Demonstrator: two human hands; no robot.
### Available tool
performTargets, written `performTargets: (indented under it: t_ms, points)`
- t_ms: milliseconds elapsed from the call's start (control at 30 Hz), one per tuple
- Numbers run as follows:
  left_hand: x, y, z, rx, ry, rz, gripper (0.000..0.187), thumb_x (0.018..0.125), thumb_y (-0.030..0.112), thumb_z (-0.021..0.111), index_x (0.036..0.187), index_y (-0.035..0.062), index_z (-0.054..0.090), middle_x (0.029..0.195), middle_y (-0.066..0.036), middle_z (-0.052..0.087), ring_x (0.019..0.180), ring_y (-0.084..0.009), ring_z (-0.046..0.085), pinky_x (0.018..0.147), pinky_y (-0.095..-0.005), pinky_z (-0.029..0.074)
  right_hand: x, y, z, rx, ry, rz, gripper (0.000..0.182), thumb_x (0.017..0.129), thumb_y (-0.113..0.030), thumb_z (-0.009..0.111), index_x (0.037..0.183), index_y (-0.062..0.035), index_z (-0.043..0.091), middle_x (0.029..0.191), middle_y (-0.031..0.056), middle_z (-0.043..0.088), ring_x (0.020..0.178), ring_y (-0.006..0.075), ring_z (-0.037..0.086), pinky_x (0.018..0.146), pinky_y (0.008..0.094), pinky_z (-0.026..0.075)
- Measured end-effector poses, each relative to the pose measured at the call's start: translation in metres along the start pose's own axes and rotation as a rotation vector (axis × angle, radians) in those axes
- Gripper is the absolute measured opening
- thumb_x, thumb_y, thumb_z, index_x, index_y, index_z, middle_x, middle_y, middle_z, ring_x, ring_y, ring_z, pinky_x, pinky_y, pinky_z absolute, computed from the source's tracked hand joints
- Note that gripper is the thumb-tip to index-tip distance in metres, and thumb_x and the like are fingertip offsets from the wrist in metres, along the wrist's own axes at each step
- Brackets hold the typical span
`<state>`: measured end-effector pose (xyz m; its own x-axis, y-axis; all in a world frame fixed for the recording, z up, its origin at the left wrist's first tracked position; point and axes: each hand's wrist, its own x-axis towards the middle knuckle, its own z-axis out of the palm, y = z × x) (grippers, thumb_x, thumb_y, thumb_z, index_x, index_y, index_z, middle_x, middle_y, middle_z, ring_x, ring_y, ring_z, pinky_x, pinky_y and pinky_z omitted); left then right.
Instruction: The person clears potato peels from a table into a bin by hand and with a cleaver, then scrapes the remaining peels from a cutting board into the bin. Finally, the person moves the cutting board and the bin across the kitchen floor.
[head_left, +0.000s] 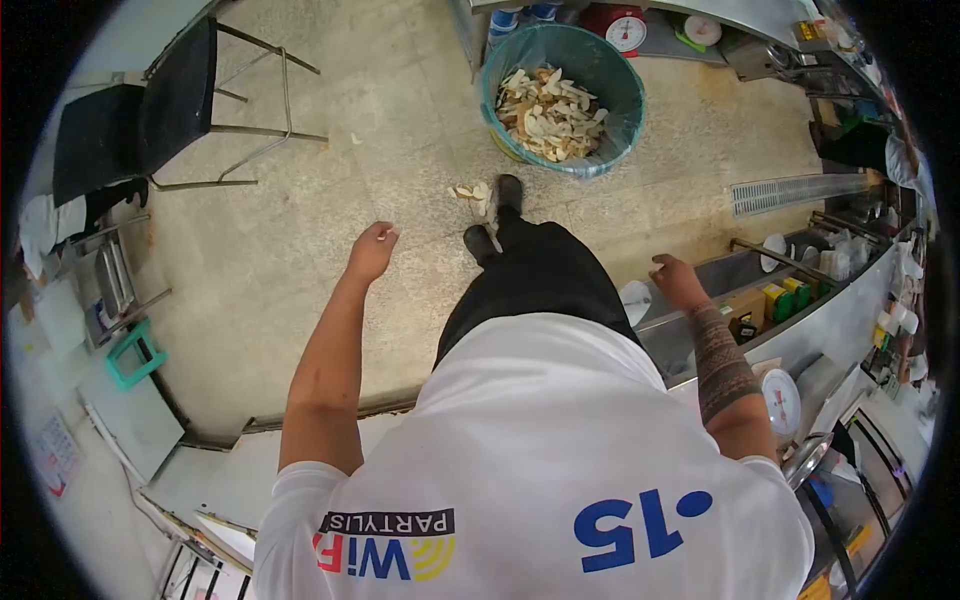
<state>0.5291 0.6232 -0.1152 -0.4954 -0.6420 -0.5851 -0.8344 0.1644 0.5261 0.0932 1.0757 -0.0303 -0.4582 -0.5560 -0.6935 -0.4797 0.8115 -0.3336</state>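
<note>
My left hand (374, 251) hangs over the floor at centre left, its fingers curled in. A tiny pale spot shows at its fingertips, too small to name. On the other side, my right hand (680, 282) is beside the lower shelf of a metal counter, fingers loosely bent and a little apart, with nothing visible in them. Ahead of my feet stands a round green bin (634, 120) lined with clear plastic. Pale and brown peelings or slices (555, 115) lie inside it. A few similar pieces (470, 192) are on the floor by my shoes.
Black chairs (180, 100) stand at the upper left, a turquoise stool (135, 355) below them. The metal counter (850, 310) runs along the right, with boxes and dishes on its shelf. A red scale (626, 33) sits behind the bin. A floor grate (790, 192) lies right of it.
</note>
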Motion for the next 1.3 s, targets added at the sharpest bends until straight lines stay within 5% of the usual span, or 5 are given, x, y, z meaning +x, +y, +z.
performTargets:
  t_ms: [400, 500, 767, 967, 1300]
  points:
    - [0.067, -0.003, -0.053, 0.175, -0.095, 0.022, 0.049, 0.103, 0.042, 0.062, 0.131, 0.0027, 0.067, 0.128, -0.023, 0.07, 0.12, -0.0366, 0.067, 0.102, -0.0437, 0.051, 0.067, -0.032, 0.035, 0.123, 0.07, 0.002, 0.038, 0.098, -0.023, 0.065, 0.126, 0.0025, 0.066, 0.099, 0.0228, 0.075, 0.104, 0.0391, 0.071, 0.093, 0.0448, 0.056]
    - [0.088, -0.009, -0.079, 0.158, -0.145, 0.001, 0.047, 0.102, 0.041, 0.063, 0.127, 0.002, 0.069, 0.125, -0.023, 0.071, 0.12, -0.0383, 0.066, 0.102, -0.0444, 0.051, 0.085, -0.031, 0.037, -0.167, 0.227, -0.239, 0.036, 0.098, -0.022, 0.065, 0.124, 0.0026, 0.067, 0.097, 0.0214, 0.075, 0.101, 0.0383, 0.071, 0.09, 0.0461, 0.056]
    - [0.176, -0.063, -0.213, 0.338, -0.303, 0.072, 0.047, 0.103, 0.042, 0.062, 0.128, 0.0031, 0.068, 0.127, -0.021, 0.07, 0.12, -0.0344, 0.067, 0.102, -0.0426, 0.051, 0.075, -0.178, 0.039, 0.291, 0.361, 0.265, 0.039, 0.097, -0.019, 0.067, 0.129, 0.003, 0.064, 0.094, 0.0213, 0.075, 0.097, 0.0389, 0.072, 0.088, 0.0459, 0.055]
    - [0.272, -0.116, -0.326, 0.461, -0.17, 0.159, 0.045, 0.102, 0.042, 0.06, 0.119, 0.0017, 0.071, 0.123, -0.025, 0.071, 0.116, -0.0413, 0.066, 0.1, -0.0451, 0.051, 0.032, -0.237, 0.126, 0.332, 0.229, 0.322, 0.043, 0.096, -0.022, 0.068, 0.132, 0.0016, 0.063, 0.105, 0.0241, 0.076, 0.103, 0.0377, 0.072, 0.091, 0.0449, 0.056]
    - [0.308, -0.059, -0.299, 0.296, -0.196, 0.244, 0.049, 0.102, 0.045, 0.062, 0.124, 0.0026, 0.07, 0.12, -0.023, 0.072, 0.112, -0.0384, 0.068, 0.097, -0.0433, 0.052, 0.009, -0.311, 0.161, 0.401, 0.268, 0.45, 0.041, 0.095, -0.023, 0.07, 0.129, 0.0002, 0.064, 0.1, 0.0219, 0.075, 0.096, 0.0382, 0.072, 0.088, 0.0434, 0.057]
